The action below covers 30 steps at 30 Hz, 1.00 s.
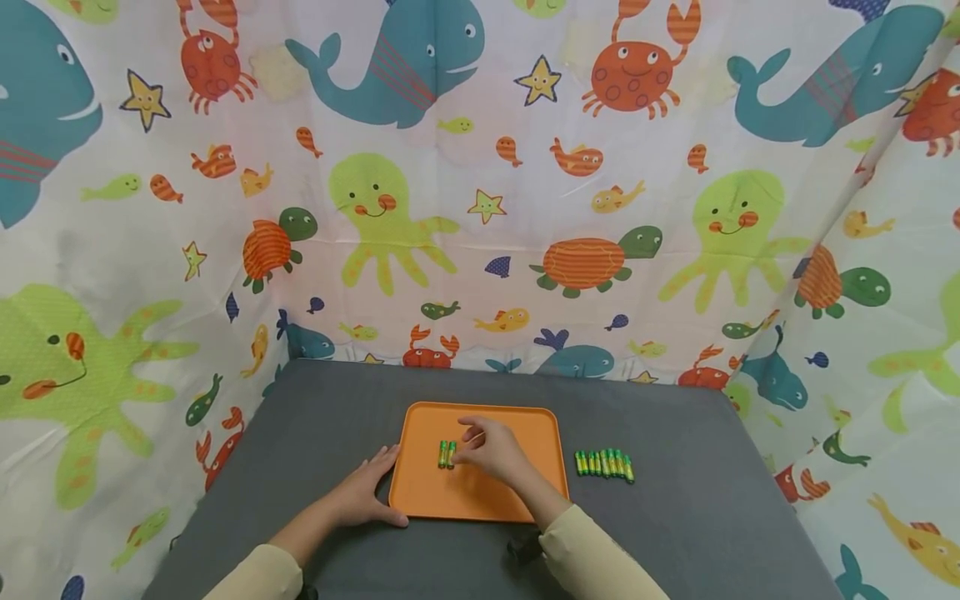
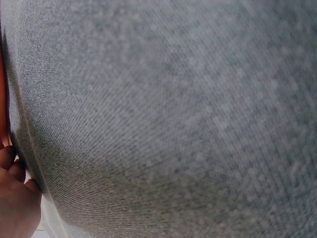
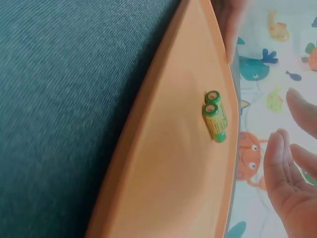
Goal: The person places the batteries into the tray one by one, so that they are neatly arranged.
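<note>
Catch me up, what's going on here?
A person's left grip rests against the left edge of an orange tray. Their right grip is over the tray, apparently holding nothing, just beside two green batteries set side by side in it. A row of more green batteries sits on the gray table, right of the tray.

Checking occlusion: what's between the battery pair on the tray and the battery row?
In the head view: the right hand, bare orange tray, its right rim, then grey table.
</note>
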Each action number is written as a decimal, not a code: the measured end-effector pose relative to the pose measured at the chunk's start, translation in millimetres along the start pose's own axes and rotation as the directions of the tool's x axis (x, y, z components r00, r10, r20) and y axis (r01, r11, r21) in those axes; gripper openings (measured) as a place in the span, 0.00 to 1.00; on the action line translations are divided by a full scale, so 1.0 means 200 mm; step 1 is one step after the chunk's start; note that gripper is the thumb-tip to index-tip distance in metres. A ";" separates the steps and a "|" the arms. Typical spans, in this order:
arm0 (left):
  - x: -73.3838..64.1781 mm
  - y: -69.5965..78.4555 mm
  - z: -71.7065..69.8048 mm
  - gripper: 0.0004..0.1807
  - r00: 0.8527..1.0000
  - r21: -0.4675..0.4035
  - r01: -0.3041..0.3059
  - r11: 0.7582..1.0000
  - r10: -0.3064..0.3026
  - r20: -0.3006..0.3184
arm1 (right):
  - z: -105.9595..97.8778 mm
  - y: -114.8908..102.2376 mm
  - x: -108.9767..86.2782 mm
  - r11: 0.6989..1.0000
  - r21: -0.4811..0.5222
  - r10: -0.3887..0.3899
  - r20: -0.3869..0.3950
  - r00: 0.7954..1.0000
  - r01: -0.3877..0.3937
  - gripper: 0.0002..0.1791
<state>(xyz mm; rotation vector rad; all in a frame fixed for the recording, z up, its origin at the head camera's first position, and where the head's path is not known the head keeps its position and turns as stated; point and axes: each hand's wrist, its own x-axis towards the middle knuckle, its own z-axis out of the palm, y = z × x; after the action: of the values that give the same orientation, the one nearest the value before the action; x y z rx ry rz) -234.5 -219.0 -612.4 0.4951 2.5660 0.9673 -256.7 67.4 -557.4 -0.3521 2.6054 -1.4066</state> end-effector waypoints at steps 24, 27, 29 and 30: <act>0.01 -0.01 0.01 0.70 1.000 -0.007 0.002 1.000 -0.002 0.004 | -0.24 0.11 -0.22 0.999 0.047 0.001 -0.069 0.998 0.002 0.36; 0.01 -0.01 0.01 0.70 1.000 -0.004 -0.003 1.000 0.003 0.005 | -0.28 0.14 -0.24 1.000 0.030 0.005 -0.089 0.996 -0.002 0.35; 0.01 0.00 0.01 0.70 1.000 -0.003 -0.003 1.000 0.003 0.005 | -0.30 0.16 -0.25 1.000 0.025 0.002 -0.103 0.995 0.001 0.34; 0.01 0.00 0.01 0.70 1.000 -0.003 -0.001 1.000 0.001 0.004 | -0.31 0.17 -0.26 1.000 0.024 0.002 -0.109 0.994 0.001 0.34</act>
<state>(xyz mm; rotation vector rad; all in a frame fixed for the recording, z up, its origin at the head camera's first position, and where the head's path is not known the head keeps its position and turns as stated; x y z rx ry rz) -235.2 -217.9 -614.3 0.4968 2.5603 0.9694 -227.0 148.9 -550.0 -0.2791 2.6715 -1.4957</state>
